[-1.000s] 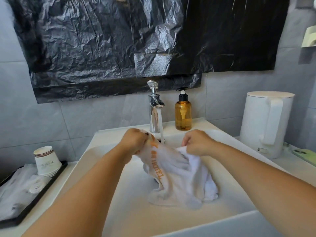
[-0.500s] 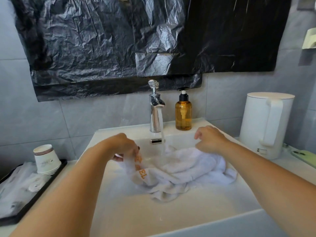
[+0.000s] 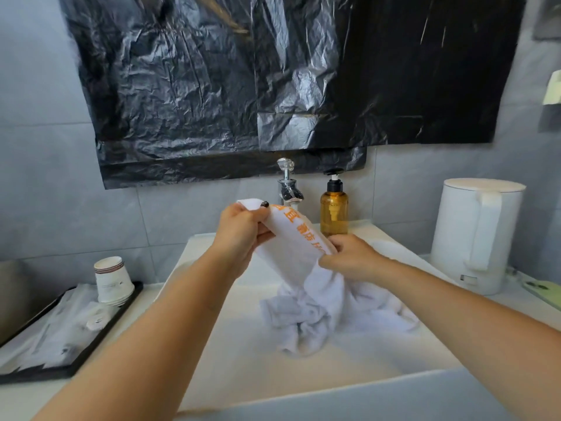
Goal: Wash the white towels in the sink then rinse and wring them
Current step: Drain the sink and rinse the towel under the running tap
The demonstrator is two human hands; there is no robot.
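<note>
Faucet (image 3: pixel 290 189) partly behind lifted towel (image 3: pixel 303 268)

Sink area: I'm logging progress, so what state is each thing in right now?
Towel: bunched, one end lifted, the rest in the sink.
Left hand: grips the towel's raised end.
Right hand: pinches the towel lower down.
Soap bottle: upright.
Kettle: lid closed.
Paper cups: stacked upside down.

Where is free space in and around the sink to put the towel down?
Bare basin floor lies in the sink between the left forearm and the bunched towel, and along the near rim. The right counter is crowded by the white kettle; the left by the black tray with paper cups.
</note>
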